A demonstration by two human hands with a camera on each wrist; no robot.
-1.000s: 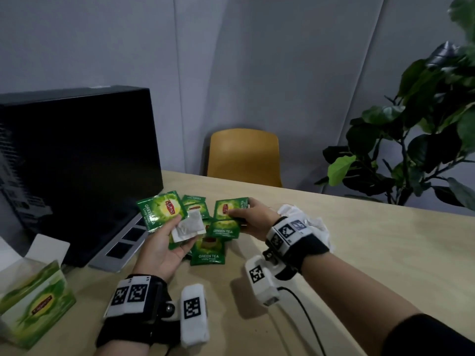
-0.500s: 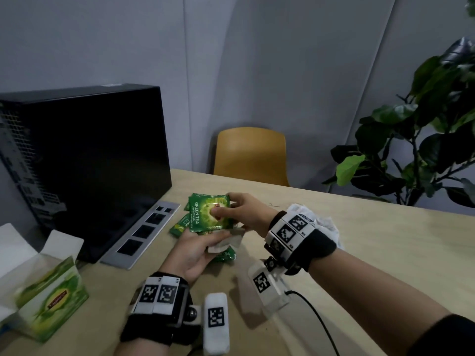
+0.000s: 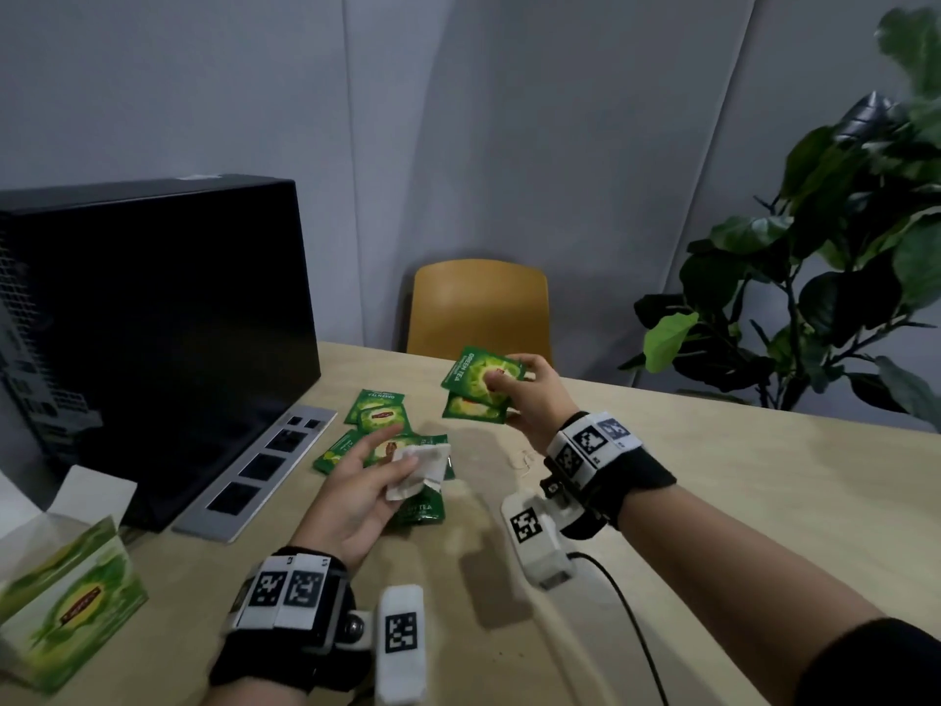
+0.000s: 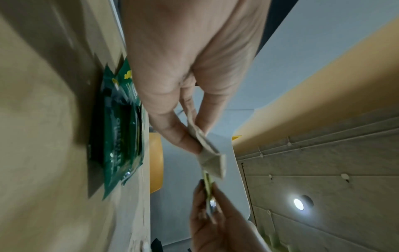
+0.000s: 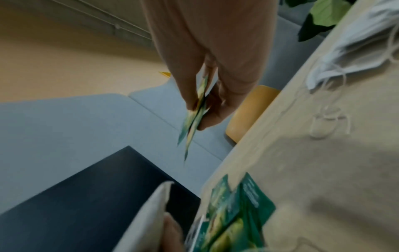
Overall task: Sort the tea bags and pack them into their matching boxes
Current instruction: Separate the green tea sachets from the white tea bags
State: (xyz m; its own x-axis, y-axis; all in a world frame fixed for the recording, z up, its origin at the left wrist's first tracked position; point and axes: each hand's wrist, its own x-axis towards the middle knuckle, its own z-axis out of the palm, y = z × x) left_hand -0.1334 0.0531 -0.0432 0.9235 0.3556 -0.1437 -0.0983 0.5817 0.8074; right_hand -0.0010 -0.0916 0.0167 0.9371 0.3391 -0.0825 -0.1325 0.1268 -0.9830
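Observation:
My right hand (image 3: 514, 394) pinches two green tea sachets (image 3: 478, 387) above the table, thumb on top; in the right wrist view the green tea sachets (image 5: 193, 122) show edge-on between thumb and fingers. My left hand (image 3: 379, 471), palm up, pinches a white tea bag (image 3: 420, 468); the left wrist view shows the white tea bag (image 4: 210, 151) between thumb and finger. Several more green sachets (image 3: 379, 415) lie on the table under and beyond the left hand. An open green tea box (image 3: 66, 598) stands at the near left.
A black computer case (image 3: 153, 323) lies on the table at the left, its grey front panel (image 3: 259, 471) facing the sachets. A yellow chair (image 3: 478, 308) stands behind the wooden table (image 3: 764, 501). A plant (image 3: 840, 247) is at the right. White face masks (image 5: 354, 51) lie near my right wrist.
My right hand has lifted the green sachets away from the left hand, up and to the right. The left hand keeps the white tea bag; the sachets on the table are uncovered.

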